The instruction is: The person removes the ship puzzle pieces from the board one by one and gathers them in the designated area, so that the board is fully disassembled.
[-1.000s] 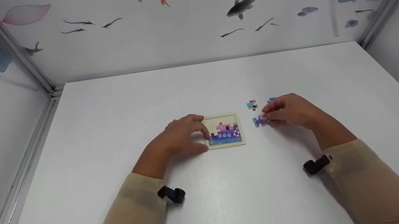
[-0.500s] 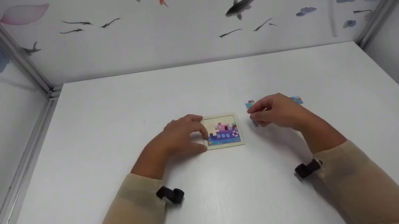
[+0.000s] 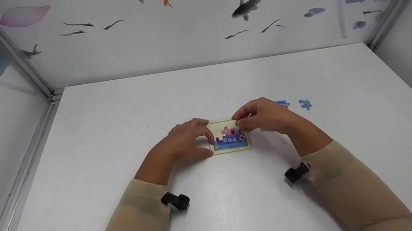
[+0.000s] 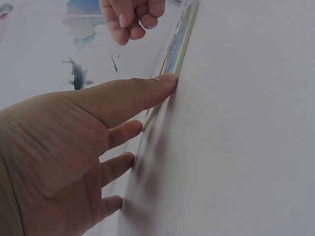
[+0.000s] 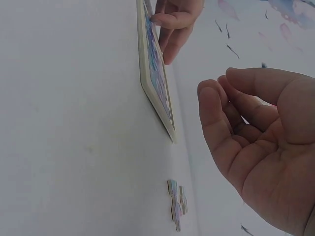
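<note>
A small wooden jigsaw puzzle tray (image 3: 232,151) lies flat on the table, with a pink and purple ship picture (image 3: 230,139) partly filling it. My left hand (image 3: 189,139) holds the tray at its left side. In the left wrist view its thumb (image 4: 152,93) presses the near corner, a finger touches the edge, and other fingertips rest on the table. My right hand (image 3: 264,116) hovers at the tray's upper right corner. Its fingers are curled and the thumb is close to the fingertips (image 5: 209,96); no piece shows between them, though part is hidden.
Two blue jigsaw pieces, a near one (image 3: 282,103) and a farther-right one (image 3: 305,104), lie right of the tray. In the right wrist view loose pieces (image 5: 175,206) lie beyond the tray's corner. White panels (image 3: 194,43) with printed fish enclose the table's back and sides.
My right hand has moved left from the loose pieces to the tray's upper right corner, uncovering the blue pieces on the right. The left hand stays on the tray.
</note>
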Motion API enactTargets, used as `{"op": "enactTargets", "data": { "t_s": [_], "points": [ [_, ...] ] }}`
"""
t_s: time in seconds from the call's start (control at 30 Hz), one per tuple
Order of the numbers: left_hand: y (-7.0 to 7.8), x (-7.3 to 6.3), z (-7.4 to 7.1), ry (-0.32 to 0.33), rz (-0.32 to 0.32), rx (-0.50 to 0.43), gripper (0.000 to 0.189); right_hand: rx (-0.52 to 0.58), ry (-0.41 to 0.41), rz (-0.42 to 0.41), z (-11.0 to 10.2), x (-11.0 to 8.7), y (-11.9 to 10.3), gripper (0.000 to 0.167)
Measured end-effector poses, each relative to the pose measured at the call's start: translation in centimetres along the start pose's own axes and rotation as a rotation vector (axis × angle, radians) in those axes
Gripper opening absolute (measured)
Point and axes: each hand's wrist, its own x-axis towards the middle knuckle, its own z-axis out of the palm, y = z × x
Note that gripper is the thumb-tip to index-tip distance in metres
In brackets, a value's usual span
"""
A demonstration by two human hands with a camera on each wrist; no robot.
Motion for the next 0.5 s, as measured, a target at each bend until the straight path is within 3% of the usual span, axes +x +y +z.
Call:
{"op": "enactTargets", "data": {
  "t_s": [0.3, 0.5],
  "points": [
    [-0.2, -0.1, -0.3, -0.001, 0.041, -0.006, 0.021, -0.011, -0.002, -0.001, 0.9, 0.9, 0.2, 0.022],
    [0.0, -0.1, -0.2, -0.009, 0.02, 0.0, 0.022, -0.103, -0.049, -0.024, 1.4, 1.2, 1.1, 0.021]
  ]
}}
